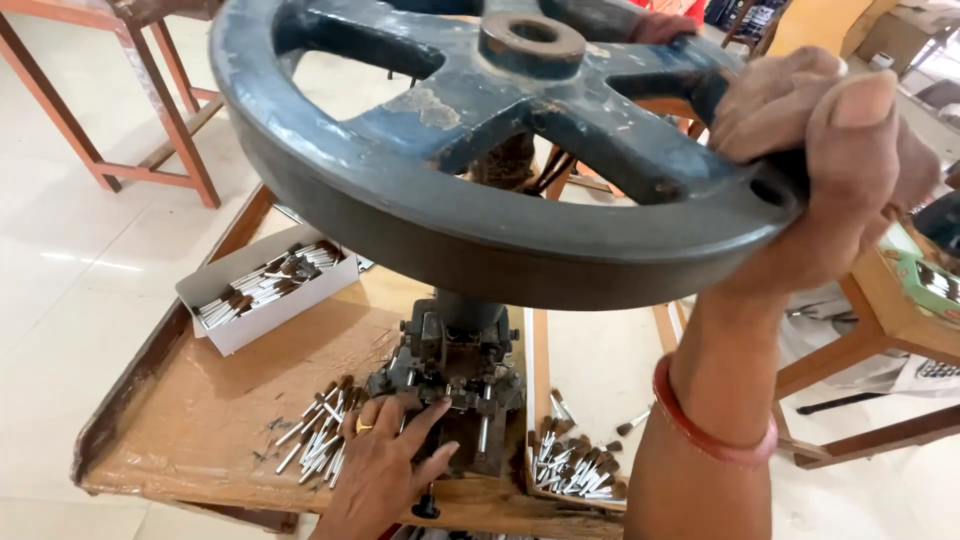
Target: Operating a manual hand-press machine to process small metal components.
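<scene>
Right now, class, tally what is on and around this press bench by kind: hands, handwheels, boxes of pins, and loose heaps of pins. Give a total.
Hands: 2, left hand at the press base, right hand gripping the rim.
Handwheels: 1, grey-blue handwheel.
Boxes of pins: 1, white box.
Loose heaps of pins: 2, left heap, right heap.
Total: 6

Handwheel (400, 200) overhangs the press (450, 385); pin piles (318, 430) flank it.

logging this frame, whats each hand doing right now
left hand: open, fingertips at the press die, holding nothing visible
right hand: closed on the handwheel rim
</scene>
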